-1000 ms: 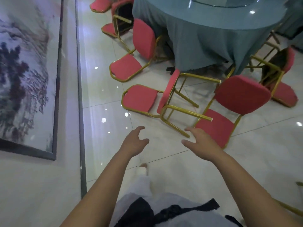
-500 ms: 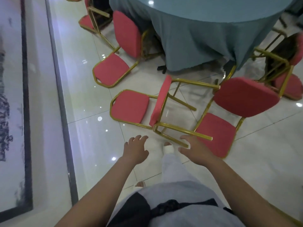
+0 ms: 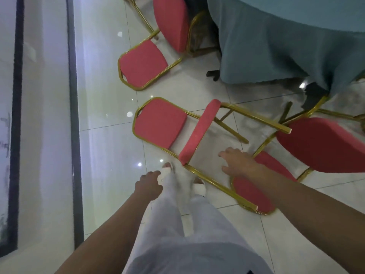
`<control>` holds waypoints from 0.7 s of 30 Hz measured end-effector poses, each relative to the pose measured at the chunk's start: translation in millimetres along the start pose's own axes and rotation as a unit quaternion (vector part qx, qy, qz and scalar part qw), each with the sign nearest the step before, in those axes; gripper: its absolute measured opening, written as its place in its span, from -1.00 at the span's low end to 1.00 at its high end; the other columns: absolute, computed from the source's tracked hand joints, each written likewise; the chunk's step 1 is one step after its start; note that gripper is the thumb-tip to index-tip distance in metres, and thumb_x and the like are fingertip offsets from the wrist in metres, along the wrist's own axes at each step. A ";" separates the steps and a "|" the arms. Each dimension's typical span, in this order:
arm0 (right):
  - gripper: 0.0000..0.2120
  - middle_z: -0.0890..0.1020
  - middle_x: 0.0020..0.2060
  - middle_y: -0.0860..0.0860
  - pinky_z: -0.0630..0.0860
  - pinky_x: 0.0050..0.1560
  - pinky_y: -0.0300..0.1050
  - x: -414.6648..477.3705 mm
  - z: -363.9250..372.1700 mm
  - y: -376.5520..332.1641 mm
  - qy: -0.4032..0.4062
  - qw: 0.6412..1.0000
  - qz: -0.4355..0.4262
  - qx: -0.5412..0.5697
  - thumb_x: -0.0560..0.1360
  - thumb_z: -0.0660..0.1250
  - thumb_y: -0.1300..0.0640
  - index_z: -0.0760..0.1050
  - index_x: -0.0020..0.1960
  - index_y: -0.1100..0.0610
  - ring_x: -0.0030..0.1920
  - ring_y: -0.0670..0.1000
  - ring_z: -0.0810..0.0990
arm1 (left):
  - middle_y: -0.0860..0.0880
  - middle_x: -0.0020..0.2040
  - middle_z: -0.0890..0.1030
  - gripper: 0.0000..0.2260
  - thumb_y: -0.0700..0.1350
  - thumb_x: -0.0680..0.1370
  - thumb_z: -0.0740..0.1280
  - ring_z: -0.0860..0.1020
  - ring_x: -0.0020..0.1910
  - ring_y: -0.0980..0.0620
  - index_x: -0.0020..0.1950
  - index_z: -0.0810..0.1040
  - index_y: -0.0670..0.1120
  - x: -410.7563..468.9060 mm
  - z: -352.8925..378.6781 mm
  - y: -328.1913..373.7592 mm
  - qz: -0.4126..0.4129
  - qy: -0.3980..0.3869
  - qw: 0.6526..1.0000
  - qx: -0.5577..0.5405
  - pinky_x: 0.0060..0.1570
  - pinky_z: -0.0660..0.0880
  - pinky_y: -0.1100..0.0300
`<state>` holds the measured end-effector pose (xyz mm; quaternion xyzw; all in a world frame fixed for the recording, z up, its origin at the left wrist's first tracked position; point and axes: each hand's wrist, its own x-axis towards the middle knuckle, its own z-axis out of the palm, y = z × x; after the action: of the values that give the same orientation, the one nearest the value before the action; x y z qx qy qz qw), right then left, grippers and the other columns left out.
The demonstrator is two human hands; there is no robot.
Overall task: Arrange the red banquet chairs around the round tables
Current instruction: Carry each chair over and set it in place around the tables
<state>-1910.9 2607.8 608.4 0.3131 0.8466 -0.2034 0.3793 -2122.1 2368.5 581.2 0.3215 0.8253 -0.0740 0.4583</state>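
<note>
Red banquet chairs lie tipped on the tiled floor [image 3: 106, 139] beside the round table [image 3: 276, 40], whose teal cloth fills the picture at 1 o'clock. None of the chairs in view stands properly at the table yet.

The middle chair [image 3: 160, 123] lies on its back in the centre, with its gold legs pointing toward 4 o'clock. A second chair [image 3: 320, 145] lies at 3 o'clock, and the middle chair's upper leg reaches its backrest. A third chair [image 3: 144, 64] is at 12 o'clock, close to the cloth.

Compared with half a second earlier, the person has stepped closer and the view now looks more steeply down. The chairs themselves have not moved. The right hand [image 3: 237, 161], at 4 o'clock, has gone forward past the lower gold leg. It now hovers over the gap between the legs, fingers spread, holding nothing. The left hand [image 3: 147, 184], at 7 o'clock, has dropped back beside the trouser leg, fingers loosely curled and empty.

It seems the reach for the middle chair is nearly complete, but no grip is made, so lifting has not begun.
</note>
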 end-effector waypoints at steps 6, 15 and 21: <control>-0.51 0.34 0.38 0.11 0.34 0.28 0.21 104.3 -30.9 22.1 -0.013 0.995 -0.012 -0.096 0.56 0.18 -0.06 0.25 0.46 0.00 0.36 0.18 0.33 | -0.04 0.40 0.42 -0.51 -0.07 0.53 0.28 0.40 0.34 -0.11 0.46 0.33 0.03 107.9 0.8 23.2 -0.003 -0.046 0.999 -0.012 0.26 0.41 -0.03; -0.46 0.18 0.53 0.13 0.09 0.47 0.35 315.4 -92.1 39.5 0.128 0.986 0.054 -0.096 0.58 0.14 -0.13 0.22 0.52 0.01 0.54 0.21 0.07 | -0.07 0.32 0.49 -0.54 -0.09 0.53 0.28 0.44 0.28 -0.14 0.43 0.33 -0.02 273.4 39.7 28.7 -0.070 0.051 0.980 -0.177 0.14 0.43 -0.06; -0.10 0.31 0.47 0.14 0.29 0.33 0.29 405.6 -97.9 43.1 -0.045 0.982 0.182 -0.019 0.34 0.35 -0.44 0.19 0.53 -0.03 0.41 0.28 0.34 | -0.19 0.40 0.41 -0.26 0.25 0.45 0.40 0.40 0.34 -0.28 0.51 0.22 0.00 312.1 83.6 26.1 -0.321 -0.113 0.790 -0.510 0.31 0.37 -0.21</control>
<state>-2141.2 2848.3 353.2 0.4453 0.7612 -0.1288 0.4535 -2163.8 2498.5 287.2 -0.2527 0.7414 0.1793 0.5952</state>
